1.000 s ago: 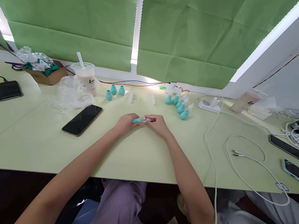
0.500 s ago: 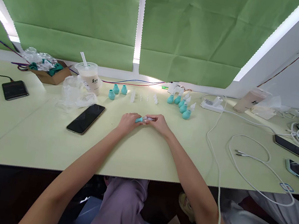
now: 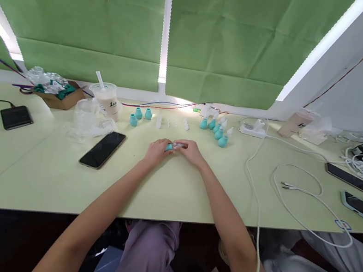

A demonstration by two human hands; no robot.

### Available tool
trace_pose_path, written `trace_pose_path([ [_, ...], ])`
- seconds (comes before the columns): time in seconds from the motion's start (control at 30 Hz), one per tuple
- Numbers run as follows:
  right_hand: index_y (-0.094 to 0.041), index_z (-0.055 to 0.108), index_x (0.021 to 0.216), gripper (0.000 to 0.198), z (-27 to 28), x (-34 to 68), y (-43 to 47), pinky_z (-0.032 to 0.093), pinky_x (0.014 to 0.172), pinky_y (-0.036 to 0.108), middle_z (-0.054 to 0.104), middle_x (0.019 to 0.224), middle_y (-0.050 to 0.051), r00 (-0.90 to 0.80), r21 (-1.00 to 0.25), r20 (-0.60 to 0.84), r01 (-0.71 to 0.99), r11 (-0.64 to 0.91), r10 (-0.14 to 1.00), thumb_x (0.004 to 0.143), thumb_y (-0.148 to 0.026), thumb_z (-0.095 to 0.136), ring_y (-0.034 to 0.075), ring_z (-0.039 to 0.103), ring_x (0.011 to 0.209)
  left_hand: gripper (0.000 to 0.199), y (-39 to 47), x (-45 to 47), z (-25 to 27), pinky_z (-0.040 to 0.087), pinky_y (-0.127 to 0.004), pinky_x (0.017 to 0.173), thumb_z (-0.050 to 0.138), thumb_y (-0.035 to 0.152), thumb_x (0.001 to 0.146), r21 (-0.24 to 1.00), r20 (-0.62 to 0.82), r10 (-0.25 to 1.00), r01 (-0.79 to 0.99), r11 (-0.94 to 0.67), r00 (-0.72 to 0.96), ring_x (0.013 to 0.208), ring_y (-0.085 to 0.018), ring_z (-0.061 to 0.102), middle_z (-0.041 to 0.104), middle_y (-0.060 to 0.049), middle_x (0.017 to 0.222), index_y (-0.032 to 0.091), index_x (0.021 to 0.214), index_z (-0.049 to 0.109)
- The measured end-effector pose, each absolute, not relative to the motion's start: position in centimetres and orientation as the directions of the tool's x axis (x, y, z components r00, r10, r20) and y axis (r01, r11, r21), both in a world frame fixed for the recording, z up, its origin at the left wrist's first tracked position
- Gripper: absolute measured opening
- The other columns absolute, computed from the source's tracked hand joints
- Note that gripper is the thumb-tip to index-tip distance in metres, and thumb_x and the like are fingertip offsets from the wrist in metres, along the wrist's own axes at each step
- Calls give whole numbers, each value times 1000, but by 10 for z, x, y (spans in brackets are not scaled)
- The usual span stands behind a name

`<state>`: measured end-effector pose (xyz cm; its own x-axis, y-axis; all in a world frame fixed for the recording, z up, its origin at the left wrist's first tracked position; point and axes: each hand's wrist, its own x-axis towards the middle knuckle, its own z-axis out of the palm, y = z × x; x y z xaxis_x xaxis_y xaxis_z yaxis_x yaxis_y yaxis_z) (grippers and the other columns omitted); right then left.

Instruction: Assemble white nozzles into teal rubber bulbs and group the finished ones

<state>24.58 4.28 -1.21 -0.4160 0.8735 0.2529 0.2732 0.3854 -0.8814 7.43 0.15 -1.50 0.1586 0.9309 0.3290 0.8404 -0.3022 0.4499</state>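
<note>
While the left hand gripped a teal bulb, the right hand pinched a whitish piece just right of it, both lying roughly crosswise; joined or not, couldn't tell. Other teal bulbs stood beyond the right hand.

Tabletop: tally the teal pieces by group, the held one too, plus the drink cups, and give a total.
Teal bulbs, left group: 3
Teal bulbs visible, right group: 5
Held teal piece, partly covered: 1
Drink cups: 2
Total: 11
</note>
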Motion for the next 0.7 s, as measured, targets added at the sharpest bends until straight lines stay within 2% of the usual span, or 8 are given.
trace_pose_path([
  [0.07,-30,58,118,51,-8,247,45,44,88,37,65,109,2,-319,-875,331,250,415,888,68,-33,67,20,59,94,37,7,74,-18,41,-34,85,44,44,86,604,369,923,728,-325,106,101,-22,55,61,-8,107,21,113,52],
  [0.13,-33,42,132,71,-6,245,46,41,94,40,53,129,4,-200,-893,377,179,412,904,67,-36,69,21,54,108,39,12,73,-22,40,-34,92,34,40,90,745,396,917,570,-346,39,106,-19,53,57,-9,115,20,121,45],
  [0.2,-32,32,138,80,-6,239,44,41,94,41,43,137,8,-159,-941,315,78,330,936,67,-40,69,22,51,113,38,17,73,-25,39,-33,94,31,36,90,836,392,919,434,-337,-43,109,-17,51,55,-10,118,19,122,42],
  [0.23,-31,31,139,80,-7,235,42,42,94,40,43,138,9,-197,-965,250,27,260,948,68,-41,67,22,53,111,36,19,73,-26,39,-32,94,32,34,90,866,379,921,382,-321,-86,110,-16,51,55,-9,118,19,121,42],
  [0.3,-28,36,137,73,-10,223,38,43,94,39,47,134,10,-328,-988,155,-32,153,932,71,-42,65,21,55,109,32,23,74,-26,41,-32,93,37,32,87,908,338,933,306,-287,-127,109,-16,51,55,-8,116,20,116,43],
  [0.43,-24,50,126,60,-10,204,37,43,94,35,58,122,6,-483,-982,184,-52,182,856,72,-47,63,18,58,103,27,34,74,-18,43,-31,89,43,32,83,940,277,952,240,-241,-128,102,-15,54,56,-8,109,19,107,43],
  [0.57,-21,57,117,54,-6,201,46,44,93,34,61,116,5,-417,-970,235,-39,241,878,70,-47,64,18,58,101,34,38,76,-10,47,-29,80,34,46,87,929,299,953,241,-279,-48,92,-13,56,57,-8,102,18,105,42],
  [0.7,-20,60,111,49,-13,202,49,44,92,35,64,109,5,-295,-952,286,23,307,911,68,-40,66,18,58,97,49,35,84,-19,47,-30,78,28,60,86,914,321,945,280,-292,-60,90,-14,57,59,-6,100,20,110,44],
])
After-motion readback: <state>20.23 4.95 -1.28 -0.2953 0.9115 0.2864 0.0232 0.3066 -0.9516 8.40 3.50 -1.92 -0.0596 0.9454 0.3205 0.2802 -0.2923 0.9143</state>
